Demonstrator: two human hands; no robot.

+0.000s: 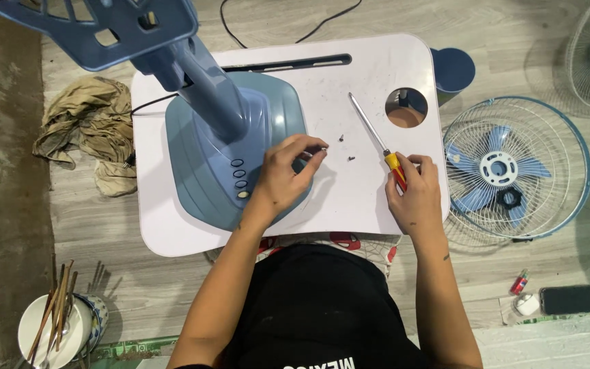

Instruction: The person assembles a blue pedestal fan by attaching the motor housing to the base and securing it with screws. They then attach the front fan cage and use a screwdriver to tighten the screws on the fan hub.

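Nearest the camera is the black shirt (322,307) of the person, and from it both forearms go forward over the white table (377,205). On the right side, the right hand (414,195) is closed around the yellow-red handle of the screwdriver (377,140). Its long axis runs from that hand up and to the left, so the metal tip points toward the far middle of the table, away from the person. The left hand (288,174) lies on the edge of the blue fan base (227,154), and its fingertips are pinched together on something very small (I cannot tell if it is a screw). Two small dark screws (346,148) lie loose on the table between the hands, just left of the shaft and nearer to the left fingertips than to the right hand. On the floor to the right lies the fan grille (517,171) with its blue blades, well apart from both hands.
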